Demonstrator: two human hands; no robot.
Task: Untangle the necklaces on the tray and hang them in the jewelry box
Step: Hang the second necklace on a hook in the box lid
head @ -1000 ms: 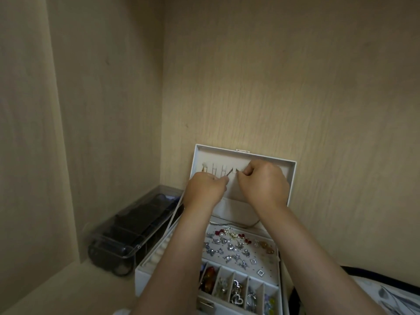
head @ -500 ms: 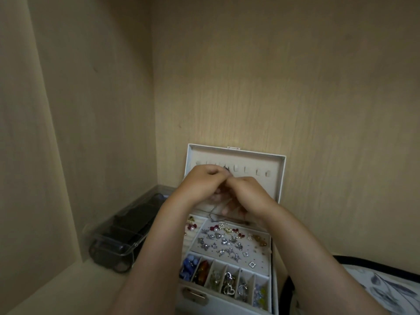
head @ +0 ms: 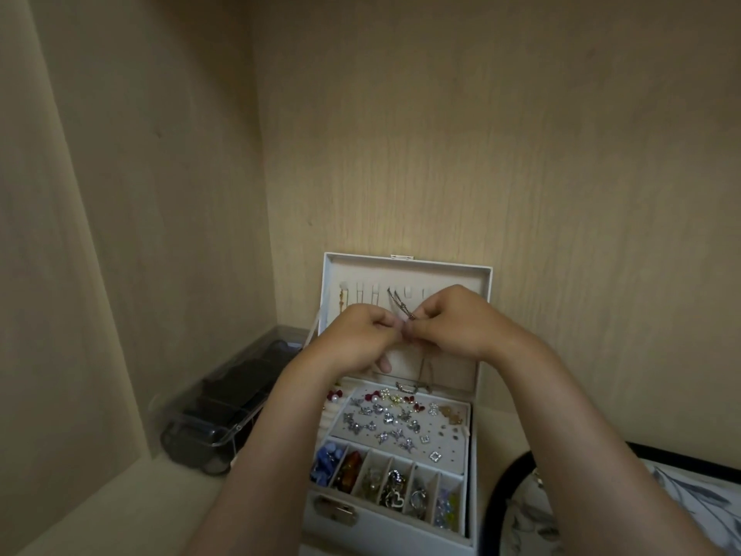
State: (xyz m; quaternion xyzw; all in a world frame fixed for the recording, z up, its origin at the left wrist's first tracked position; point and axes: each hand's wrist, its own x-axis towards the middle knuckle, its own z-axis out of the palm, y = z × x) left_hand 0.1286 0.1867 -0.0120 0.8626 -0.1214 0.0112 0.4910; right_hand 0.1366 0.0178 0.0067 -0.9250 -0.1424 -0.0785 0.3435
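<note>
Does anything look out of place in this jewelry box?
Only the necklace: the left hand and right hand pinch it before the open lid, and its slack lies bunched at the back of the jewelry box instead of hanging free.

We see matt wood-grain walls [head: 481, 134], a smooth white jewelry box [head: 385, 531], metal necklace [head: 399, 307], clear glossy plastic case [head: 224, 427].

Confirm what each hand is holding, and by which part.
Both left hand and right hand pinch a thin necklace by its chain, in front of the jewelry box lid. Clasp or mid-chain: cannot tell.
</note>
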